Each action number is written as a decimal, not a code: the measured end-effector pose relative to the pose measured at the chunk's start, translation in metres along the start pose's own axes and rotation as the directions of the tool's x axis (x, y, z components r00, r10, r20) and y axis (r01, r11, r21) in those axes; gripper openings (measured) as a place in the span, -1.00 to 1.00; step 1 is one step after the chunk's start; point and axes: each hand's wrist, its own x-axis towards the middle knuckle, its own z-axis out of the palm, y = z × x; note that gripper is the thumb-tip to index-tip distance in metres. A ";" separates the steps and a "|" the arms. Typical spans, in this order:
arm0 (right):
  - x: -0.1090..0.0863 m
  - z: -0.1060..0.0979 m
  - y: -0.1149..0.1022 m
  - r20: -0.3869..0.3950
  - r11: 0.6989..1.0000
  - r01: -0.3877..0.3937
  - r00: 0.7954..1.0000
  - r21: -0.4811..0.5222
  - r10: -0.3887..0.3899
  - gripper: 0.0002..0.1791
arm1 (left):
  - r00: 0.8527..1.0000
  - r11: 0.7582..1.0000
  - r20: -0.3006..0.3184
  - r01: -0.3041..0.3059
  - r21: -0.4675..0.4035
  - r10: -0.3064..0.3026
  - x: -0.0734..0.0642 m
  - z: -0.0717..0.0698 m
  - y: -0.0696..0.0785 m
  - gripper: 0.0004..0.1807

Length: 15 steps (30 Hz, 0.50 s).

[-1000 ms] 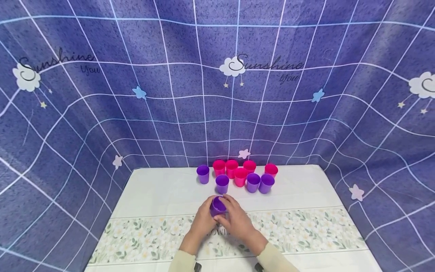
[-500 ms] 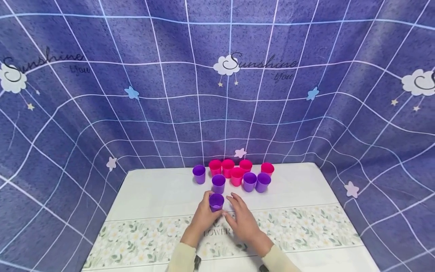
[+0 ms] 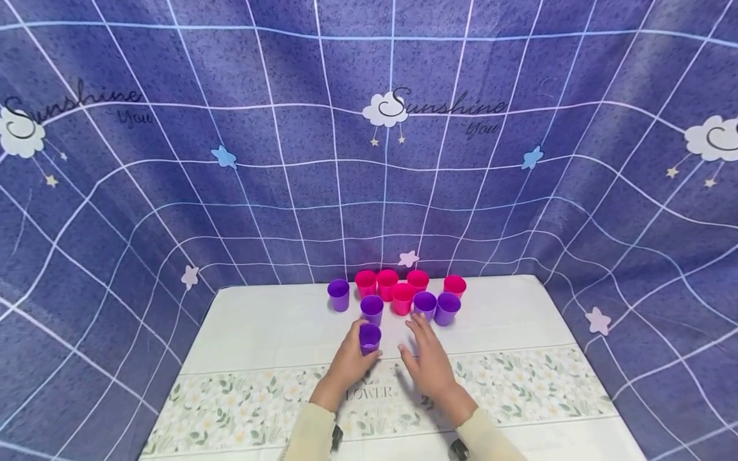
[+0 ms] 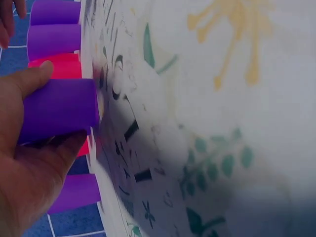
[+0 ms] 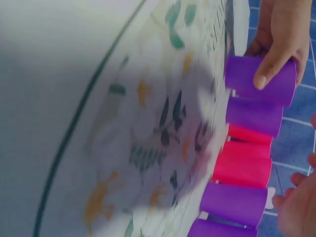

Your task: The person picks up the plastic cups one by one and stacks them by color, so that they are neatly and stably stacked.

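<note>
While the left hand [image 3: 348, 360] grips the front purple cup [image 3: 369, 337] at 6 o'clock from its purple neighbour [image 3: 371, 310] and the right hand [image 3: 434, 366] hangs loose-fingered and empty around 4, that cup's probably light, stiffish, kinda slick plastic, so best held round its sides.

In the head view, the table [image 3: 265, 333] is being lit brightly and evenly, and a soft grey shadow is being cast on it near the right hand [image 3: 434, 366]. Towards the left and right edges, the curtain [image 3: 490, 192] is being distorted, its straight lines being bent into curves. In both wrist views, dimmer, bluish tones are being shown: the table is being darkened by broad shadows, and its nearest print [image 4: 234, 42] is being blurred.
</note>
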 end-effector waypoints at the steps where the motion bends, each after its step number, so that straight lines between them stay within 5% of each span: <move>1: 0.002 -0.003 0.002 -0.007 1.000 -0.008 1.000 -0.003 0.008 -0.37 | 1.000 1.000 0.002 0.001 -0.011 -0.001 0.000 0.000 0.001 -0.08; 15: 0.024 -0.027 0.057 -0.074 0.974 -0.123 0.991 -0.188 0.111 -0.26 | 0.996 0.996 0.027 0.081 -0.037 -0.081 -0.004 -0.004 0.006 -0.23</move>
